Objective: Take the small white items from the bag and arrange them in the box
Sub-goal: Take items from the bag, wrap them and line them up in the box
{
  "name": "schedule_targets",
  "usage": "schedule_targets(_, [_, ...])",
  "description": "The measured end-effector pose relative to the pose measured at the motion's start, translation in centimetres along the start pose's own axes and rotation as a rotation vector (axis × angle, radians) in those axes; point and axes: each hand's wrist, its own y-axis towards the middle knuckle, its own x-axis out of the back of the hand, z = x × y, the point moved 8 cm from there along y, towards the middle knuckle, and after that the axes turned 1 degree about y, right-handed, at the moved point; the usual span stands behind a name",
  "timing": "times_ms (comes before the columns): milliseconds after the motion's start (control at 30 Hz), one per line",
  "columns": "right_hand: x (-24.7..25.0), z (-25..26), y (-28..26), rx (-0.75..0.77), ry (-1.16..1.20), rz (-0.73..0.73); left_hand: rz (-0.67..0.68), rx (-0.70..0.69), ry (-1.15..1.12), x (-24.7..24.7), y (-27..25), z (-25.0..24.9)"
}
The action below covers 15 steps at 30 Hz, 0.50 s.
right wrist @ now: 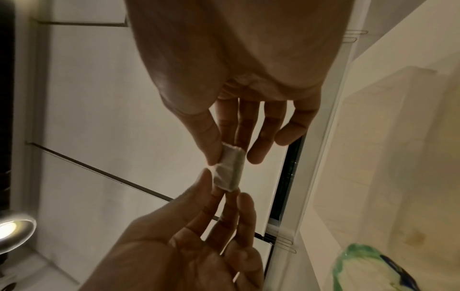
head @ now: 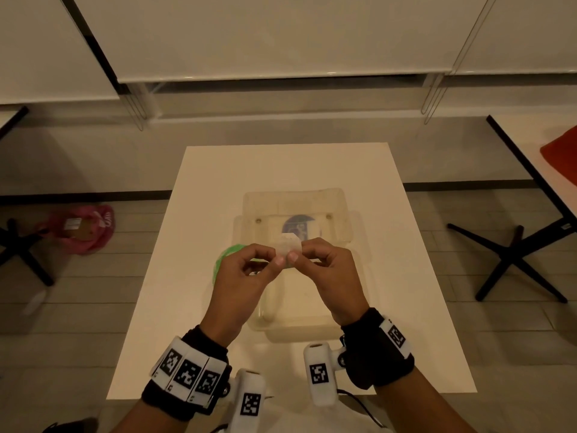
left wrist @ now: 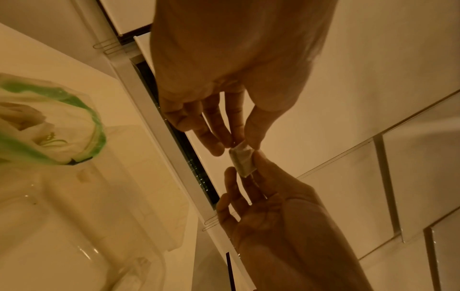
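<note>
A small white item [head: 289, 245] was found pinched at its two ends, the left hand [head: 242, 282] grasping one end between thumb and fingertips and the right hand [head: 332, 276] grasping the other in like manner. Both grips were closed on the item; neither hand was released. In the wrist views the item [right wrist: 229, 169] appeared as a short, flattish packet with a soft wrapper, held in the air between the hands and clear of everything else.

Directly below and beyond the hands, a clear plastic box [head: 359, 276] was observed on the white surface [head: 406, 307], its lid [head: 340, 201] laid open at the far side. No other white items could be made out inside it (the interior was partly hidden by the hands). A bag with a green rim [head: 223, 257] lay just beside the box, on the left.

The step in hand was judged to be the transfer of one item from bag to box. The next move would call for one hand to be released and the item to be lowered flat onto the box floor, against a wall or corner, so that rows could be built.
</note>
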Motion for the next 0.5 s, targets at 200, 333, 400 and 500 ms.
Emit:
schedule_targets(200, [0.27,-0.39,0.03,0.009,-0.025,-0.034,-0.040,-0.029,0.060,0.16,0.15,0.15])
schedule_targets(333, [0.24,-0.35,0.00,0.034,-0.056,-0.028,-0.065,-0.066,0.084,0.18,0.18,-0.23])
schedule_targets(400, [0.19,-0.24,-0.06,0.036,-0.068,-0.029,-0.054,-0.069,0.100,0.03,0.15,-0.27])
schedule_targets(500, [0.28,-0.26,-0.02,0.029,-0.063,-0.038,-0.049,-0.093,0.111,-0.08,-0.03,-0.47])
